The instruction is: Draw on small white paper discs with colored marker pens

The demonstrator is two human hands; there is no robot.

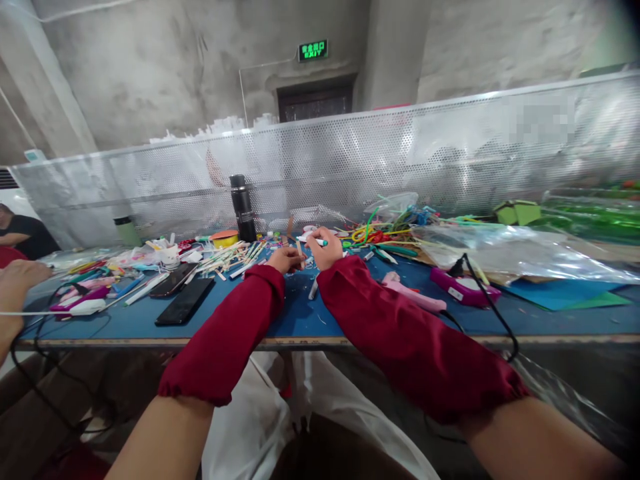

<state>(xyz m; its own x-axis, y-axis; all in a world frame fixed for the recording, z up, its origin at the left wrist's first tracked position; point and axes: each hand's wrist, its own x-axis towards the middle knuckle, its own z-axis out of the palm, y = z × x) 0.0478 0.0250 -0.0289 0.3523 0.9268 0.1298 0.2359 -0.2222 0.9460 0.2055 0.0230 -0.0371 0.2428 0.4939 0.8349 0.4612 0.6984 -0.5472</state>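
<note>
Over the middle of the blue tabletop, my left hand (pixel 285 259) pinches a flat wooden craft stick (pixel 300 249), holding it upright. Close on its right, my right hand (pixel 327 249) is closed around a white marker pen (pixel 323 243) with a green end. The pen lies across my fingers near the top of the stick; whether the two touch I cannot tell. Below my hands a small whitish tube-like piece (pixel 313 289) rests on the table. To the right of my right sleeve lies a pink glue gun (pixel 413 293).
Two phones (pixel 185 302) lie to the left, near loose sticks (pixel 235 257) and a black bottle (pixel 243 210). Coloured pipe cleaners (pixel 380 233), a purple power strip (pixel 465 288) and plastic bags (pixel 525 250) are on the right. Another person's arm (pixel 20 287) reaches in at far left.
</note>
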